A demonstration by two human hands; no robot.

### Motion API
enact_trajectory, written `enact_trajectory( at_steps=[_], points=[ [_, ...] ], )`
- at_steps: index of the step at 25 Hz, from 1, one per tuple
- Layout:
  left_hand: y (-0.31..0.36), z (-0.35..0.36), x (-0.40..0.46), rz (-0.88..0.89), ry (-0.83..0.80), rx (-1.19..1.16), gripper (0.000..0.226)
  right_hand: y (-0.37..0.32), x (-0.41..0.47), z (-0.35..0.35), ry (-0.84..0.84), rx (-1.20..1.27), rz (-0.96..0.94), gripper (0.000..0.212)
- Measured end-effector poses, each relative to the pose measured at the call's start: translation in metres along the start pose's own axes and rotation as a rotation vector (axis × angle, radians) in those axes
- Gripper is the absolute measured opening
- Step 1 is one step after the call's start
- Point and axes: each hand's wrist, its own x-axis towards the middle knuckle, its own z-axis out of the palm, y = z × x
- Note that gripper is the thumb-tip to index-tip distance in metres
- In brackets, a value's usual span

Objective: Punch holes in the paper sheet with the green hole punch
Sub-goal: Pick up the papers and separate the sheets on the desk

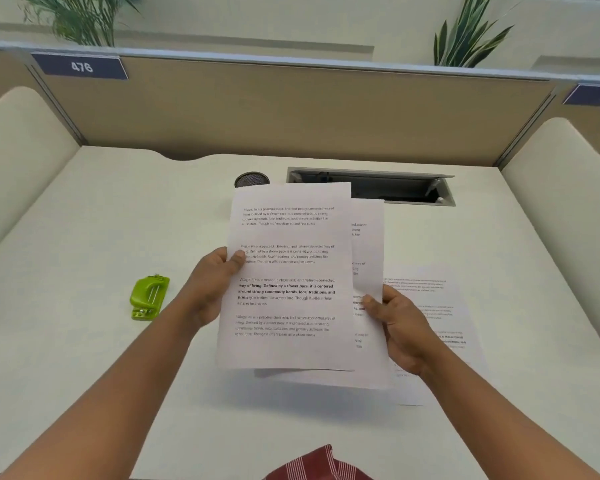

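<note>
My left hand (219,285) pinches the left edge of a printed paper sheet (288,271) held up above the desk. Behind it and shifted to the right, a second printed sheet (368,254) is pinched at its right edge by my right hand (400,327). A third printed sheet (440,317) lies flat on the white desk (101,220) under my right hand. The green hole punch (149,297) rests on the desk to the left of my left forearm, with nothing touching it.
An open cable tray (395,187) and a round dark grommet (251,179) sit at the back of the desk. A tan partition (291,109) with cream side panels closes in the desk. Red striped cloth (319,465) shows at the bottom edge.
</note>
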Motion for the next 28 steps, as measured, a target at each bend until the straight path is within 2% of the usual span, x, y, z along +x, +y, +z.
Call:
enact_trajectory(
  at_steps=[5, 8, 11, 12, 15, 19, 23, 28],
  points=[
    [-0.022, 0.004, -0.004, 0.016, 0.024, -0.020, 0.019, 0.002, -0.005, 0.007, -0.062, 0.025, 0.002, 0.031],
    [-0.030, 0.005, -0.006, 0.028, 0.011, -0.032, 0.023, 0.001, -0.005, 0.008, -0.044, 0.020, 0.029, 0.032],
    [-0.035, 0.010, -0.009, 0.053, 0.008, -0.009, 0.021, -0.003, -0.007, 0.010, -0.048, 0.076, 0.053, 0.045],
    [-0.036, 0.012, -0.011, 0.067, 0.010, 0.000, 0.020, -0.004, -0.008, 0.011, -0.058, 0.065, 0.037, 0.043],
    [-0.033, 0.018, -0.016, 0.134, -0.001, 0.016, 0.022, -0.005, -0.009, 0.015, -0.040, -0.039, -0.087, 0.022],
    [-0.020, 0.025, -0.025, 0.334, -0.042, 0.067, 0.028, -0.011, -0.013, 0.019, -0.017, -0.115, -0.271, 0.025],
    [-0.016, 0.032, -0.034, 0.500, -0.070, 0.083, 0.031, -0.015, -0.016, 0.020, 0.015, -0.217, -0.350, 0.022],
    [-0.049, 0.036, -0.041, 0.428, -0.114, 0.191, 0.040, 0.006, -0.021, 0.021, 0.086, -0.364, -0.274, 0.032]
  ],
)
